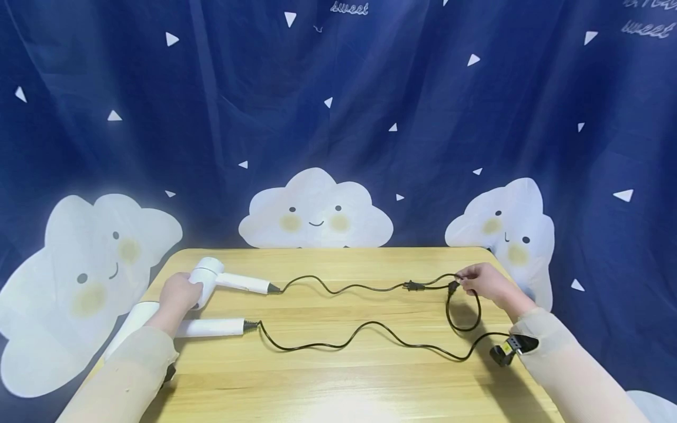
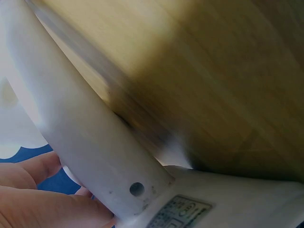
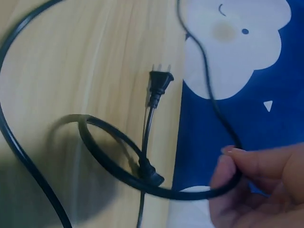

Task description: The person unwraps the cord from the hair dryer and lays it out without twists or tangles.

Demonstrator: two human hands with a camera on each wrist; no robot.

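Note:
Two white hair dryers lie one behind the other on the wooden table. On the far hair dryer (image 1: pixel 243 282), my left hand (image 1: pixel 180 294) grips the barrel end; the left wrist view shows the fingers (image 2: pixel 52 206) against its white body. My left forearm partly covers the near hair dryer (image 1: pixel 214 327). At the table's far right, my right hand (image 1: pixel 486 283) pinches the far dryer's black cord (image 3: pixel 206 61) between thumb and fingertips, and the cord bends in a loop below it. A black pronged plug (image 3: pixel 160 80) and a second black plug-like end (image 3: pixel 151 175) lie beside that loop.
The near dryer's cord (image 1: pixel 344 346) runs in waves across the table (image 1: pixel 338 382) and ends under my right wrist. A black device with a yellow label (image 1: pixel 509 346) is at that wrist. Behind the table hangs a blue curtain (image 1: pixel 338 135) with clouds.

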